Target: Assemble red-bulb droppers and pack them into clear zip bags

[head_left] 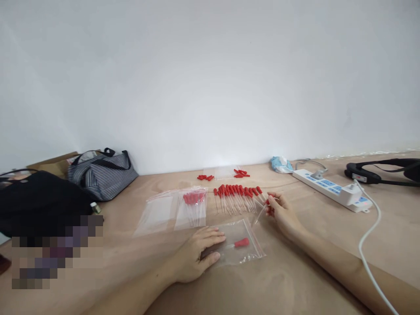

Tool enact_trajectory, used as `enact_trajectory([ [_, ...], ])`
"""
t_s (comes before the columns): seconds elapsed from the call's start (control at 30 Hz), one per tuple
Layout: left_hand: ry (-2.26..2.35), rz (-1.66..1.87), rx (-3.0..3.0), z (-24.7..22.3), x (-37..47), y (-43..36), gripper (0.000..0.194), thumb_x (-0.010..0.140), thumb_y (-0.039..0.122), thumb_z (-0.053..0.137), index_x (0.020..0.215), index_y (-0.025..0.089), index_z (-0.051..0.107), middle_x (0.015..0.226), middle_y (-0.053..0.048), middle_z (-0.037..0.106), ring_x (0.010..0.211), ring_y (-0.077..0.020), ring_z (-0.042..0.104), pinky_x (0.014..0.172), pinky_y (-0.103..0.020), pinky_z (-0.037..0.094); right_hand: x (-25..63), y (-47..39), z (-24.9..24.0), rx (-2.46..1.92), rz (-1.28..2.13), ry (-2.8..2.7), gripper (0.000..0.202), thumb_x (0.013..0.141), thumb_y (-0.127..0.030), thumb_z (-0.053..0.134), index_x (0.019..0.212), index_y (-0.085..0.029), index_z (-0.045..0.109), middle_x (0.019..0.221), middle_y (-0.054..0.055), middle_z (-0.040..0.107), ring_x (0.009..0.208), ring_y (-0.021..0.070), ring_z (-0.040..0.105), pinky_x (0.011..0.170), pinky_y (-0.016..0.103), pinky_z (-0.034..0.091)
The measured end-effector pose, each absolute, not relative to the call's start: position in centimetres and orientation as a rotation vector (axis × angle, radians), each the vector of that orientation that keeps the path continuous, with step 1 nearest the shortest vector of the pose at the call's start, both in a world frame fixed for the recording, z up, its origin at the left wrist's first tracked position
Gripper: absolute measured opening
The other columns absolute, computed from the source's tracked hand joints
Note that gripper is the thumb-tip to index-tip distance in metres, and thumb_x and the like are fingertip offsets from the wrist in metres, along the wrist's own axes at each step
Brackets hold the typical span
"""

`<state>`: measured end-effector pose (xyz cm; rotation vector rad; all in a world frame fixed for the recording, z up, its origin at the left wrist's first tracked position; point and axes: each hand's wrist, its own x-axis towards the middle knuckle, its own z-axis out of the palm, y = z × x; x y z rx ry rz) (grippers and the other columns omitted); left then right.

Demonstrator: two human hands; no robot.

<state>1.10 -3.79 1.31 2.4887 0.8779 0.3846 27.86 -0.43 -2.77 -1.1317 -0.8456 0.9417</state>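
Note:
My left hand (200, 253) lies with fingers apart on the left end of a clear zip bag (256, 255), which has one red-bulbed dropper (242, 242) inside. At the right end of a row of droppers (234, 199), my right hand (277, 210) has its fingers closed round a red-bulbed dropper (267, 202), whose thin clear tube points down and left. Left of the row, another clear bag (180, 218) holds several droppers with red bulbs. Beside it lies a flat clear bag (154, 216).
Loose red bulbs (241, 173) and clear tubes (223, 172) lie near the wall. A white power strip (331, 188) with a cable, a blue-white packet (281, 164) and black goggles (377, 173) are on the right. A striped bag (105, 175) and black cloth (42, 201) are left.

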Motion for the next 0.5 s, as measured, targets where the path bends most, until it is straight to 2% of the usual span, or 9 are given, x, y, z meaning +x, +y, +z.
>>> enact_trajectory([
  [0.37,0.919,0.384,2.482,1.1,1.0,-3.8,0.043,0.08,0.027,0.05,0.122,0.025,0.044,0.125,-0.003,0.049,0.117,-0.0209,0.04,0.102,-0.044,0.024,26.3,-2.0,-3.0,-1.107,1.135,-0.801,0.031,0.065,-0.043,0.059,0.08,-0.023,0.04,0.064,-0.003,0.052,0.052,0.0126,0.054,0.051,0.028,0.048],
  [0.5,0.934,0.364,2.486,1.1,0.9,-3.8,0.043,0.079,0.027,0.05,0.122,0.025,0.044,0.126,-0.004,0.048,0.118,-0.0214,0.039,0.102,-0.044,0.025,27.1,-1.9,-2.7,-1.177,1.068,-0.789,0.029,0.067,-0.041,0.058,0.08,-0.024,0.039,0.063,-0.004,0.051,0.048,0.0109,0.052,0.046,0.026,0.046],
])
